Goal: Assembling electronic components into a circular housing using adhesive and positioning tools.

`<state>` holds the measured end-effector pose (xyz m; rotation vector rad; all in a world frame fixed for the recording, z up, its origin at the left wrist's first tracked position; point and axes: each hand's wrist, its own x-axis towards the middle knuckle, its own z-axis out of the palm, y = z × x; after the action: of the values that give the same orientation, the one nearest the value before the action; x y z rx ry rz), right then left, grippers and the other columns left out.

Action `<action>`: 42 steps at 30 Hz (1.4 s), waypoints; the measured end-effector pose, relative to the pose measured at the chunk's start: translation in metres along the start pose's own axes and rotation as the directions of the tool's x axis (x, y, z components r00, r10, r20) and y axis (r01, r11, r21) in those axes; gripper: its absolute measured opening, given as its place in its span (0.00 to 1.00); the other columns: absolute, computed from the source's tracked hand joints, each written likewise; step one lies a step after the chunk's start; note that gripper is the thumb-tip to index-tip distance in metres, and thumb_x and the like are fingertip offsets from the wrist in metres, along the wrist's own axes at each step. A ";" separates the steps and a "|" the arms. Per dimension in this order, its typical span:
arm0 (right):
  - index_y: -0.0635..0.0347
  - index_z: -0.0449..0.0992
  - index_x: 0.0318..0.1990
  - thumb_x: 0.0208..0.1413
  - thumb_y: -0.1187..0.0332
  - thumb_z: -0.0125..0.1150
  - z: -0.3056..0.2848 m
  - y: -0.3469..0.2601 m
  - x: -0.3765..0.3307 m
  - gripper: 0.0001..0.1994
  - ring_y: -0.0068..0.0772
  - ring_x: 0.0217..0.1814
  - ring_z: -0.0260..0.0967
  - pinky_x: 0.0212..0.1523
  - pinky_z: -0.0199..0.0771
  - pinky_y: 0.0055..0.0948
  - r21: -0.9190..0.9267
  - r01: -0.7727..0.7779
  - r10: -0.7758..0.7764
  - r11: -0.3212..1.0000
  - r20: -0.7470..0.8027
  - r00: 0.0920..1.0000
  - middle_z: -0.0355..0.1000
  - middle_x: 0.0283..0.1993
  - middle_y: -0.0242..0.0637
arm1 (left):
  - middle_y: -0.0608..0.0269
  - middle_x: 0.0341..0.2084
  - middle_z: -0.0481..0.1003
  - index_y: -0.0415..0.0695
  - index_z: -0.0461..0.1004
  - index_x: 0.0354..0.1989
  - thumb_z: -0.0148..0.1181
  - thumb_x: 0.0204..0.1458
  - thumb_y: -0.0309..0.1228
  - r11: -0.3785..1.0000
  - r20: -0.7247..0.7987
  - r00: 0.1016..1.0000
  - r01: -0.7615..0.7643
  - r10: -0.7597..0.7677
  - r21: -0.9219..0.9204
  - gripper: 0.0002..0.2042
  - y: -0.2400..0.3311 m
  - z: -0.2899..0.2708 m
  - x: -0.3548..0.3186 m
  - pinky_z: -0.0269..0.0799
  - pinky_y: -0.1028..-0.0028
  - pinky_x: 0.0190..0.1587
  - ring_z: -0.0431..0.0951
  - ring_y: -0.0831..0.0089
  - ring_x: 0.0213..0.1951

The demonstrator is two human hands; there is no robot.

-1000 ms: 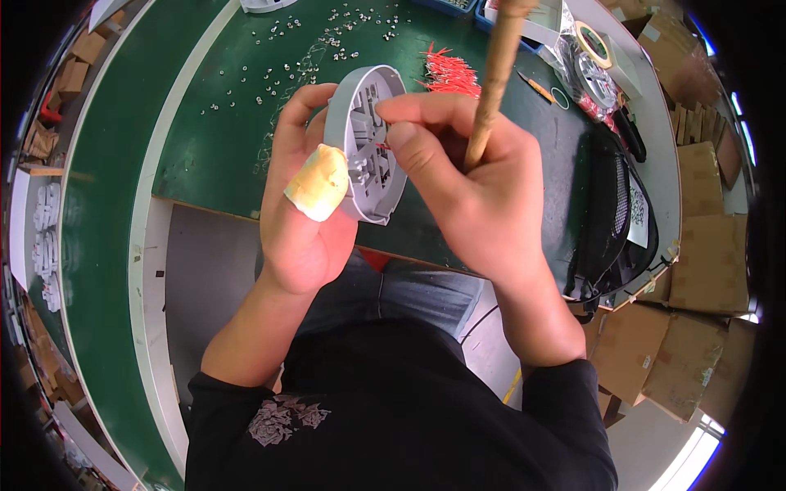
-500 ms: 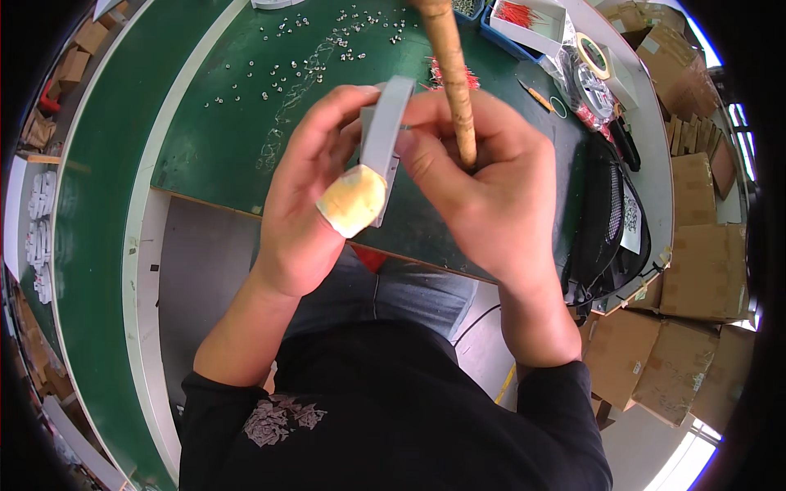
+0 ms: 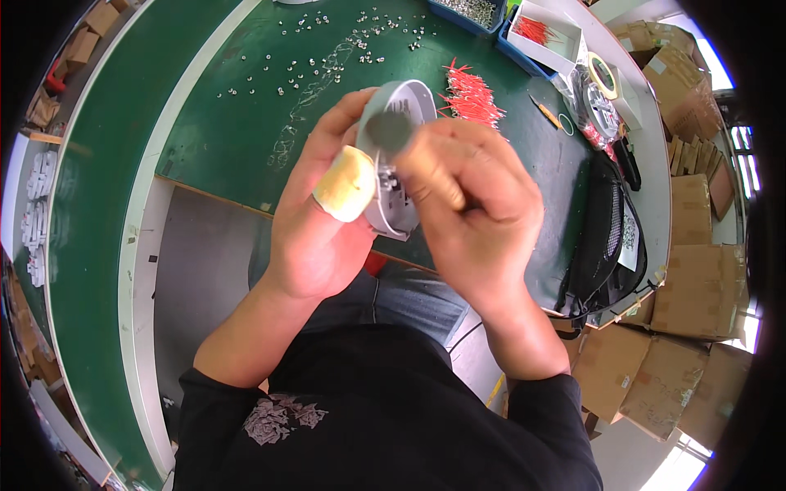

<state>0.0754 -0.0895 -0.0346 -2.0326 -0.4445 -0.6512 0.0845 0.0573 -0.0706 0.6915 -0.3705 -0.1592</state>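
My left hand [image 3: 307,245] is closed around a light grey plastic housing [image 3: 401,219], a shallow oval shell held on edge above the table, with small metal parts and slots inside. A yellowish-white wrap [image 3: 345,186] covers the left thumb. In my right hand [image 3: 491,217], fingers closed, is a wooden-handled tool [image 3: 438,182] with a dark round end [image 3: 389,132]. That end is blurred and appears in front of the housing's opening; whether it touches cannot be seen. A pile of red-and-silver pieces [image 3: 471,96] lies on the table behind my right hand.
Scattered small metal parts [image 3: 313,62] lie on the green table [image 3: 221,123]. At the far right stand a blue bin of metal pieces [image 3: 468,10] and a white box with red pieces [image 3: 544,37]. An orange-handled tool [image 3: 547,113], tape roll [image 3: 603,75] and black bag [image 3: 602,237] line the right side.
The wooden-handled tool has swung down, its dark end now over the housing. The housing has turned so its inside shows. My right hand has shifted slightly left and down.
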 end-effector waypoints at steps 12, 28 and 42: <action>0.68 0.81 0.42 0.54 0.81 0.64 0.002 -0.005 0.003 0.08 0.15 0.31 0.70 0.31 0.70 0.18 0.258 -0.356 0.351 0.898 0.069 0.934 0.77 0.32 0.32 | 0.53 0.61 0.64 0.36 0.50 0.71 0.58 0.60 0.37 0.981 -0.001 0.995 -0.100 0.102 0.166 0.35 -0.004 0.001 -0.001 0.63 0.68 0.64 0.67 0.69 0.62; 0.67 0.80 0.40 0.56 0.78 0.68 0.010 0.002 -0.009 0.05 0.16 0.36 0.71 0.36 0.71 0.18 0.209 -0.145 0.163 0.967 -0.073 0.984 0.78 0.35 0.31 | 0.54 0.61 0.64 0.37 0.50 0.71 0.57 0.62 0.40 0.994 -0.012 0.999 0.029 -0.030 -0.105 0.34 -0.002 0.004 -0.002 0.62 0.67 0.65 0.67 0.69 0.63; 0.63 0.76 0.35 0.54 0.77 0.70 -0.025 0.007 0.013 0.06 0.14 0.29 0.67 0.28 0.67 0.19 0.315 -0.625 0.498 0.715 0.399 0.770 0.73 0.28 0.28 | 0.56 0.54 0.71 0.36 0.66 0.64 0.52 0.60 0.24 0.968 -0.032 0.968 0.248 -0.247 0.032 0.22 0.010 -0.020 -0.013 0.67 0.70 0.60 0.73 0.68 0.56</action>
<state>0.0825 -0.1136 -0.0203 -1.6920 -0.0830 0.1323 0.0807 0.0806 -0.0820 0.7738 -0.2591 -0.3807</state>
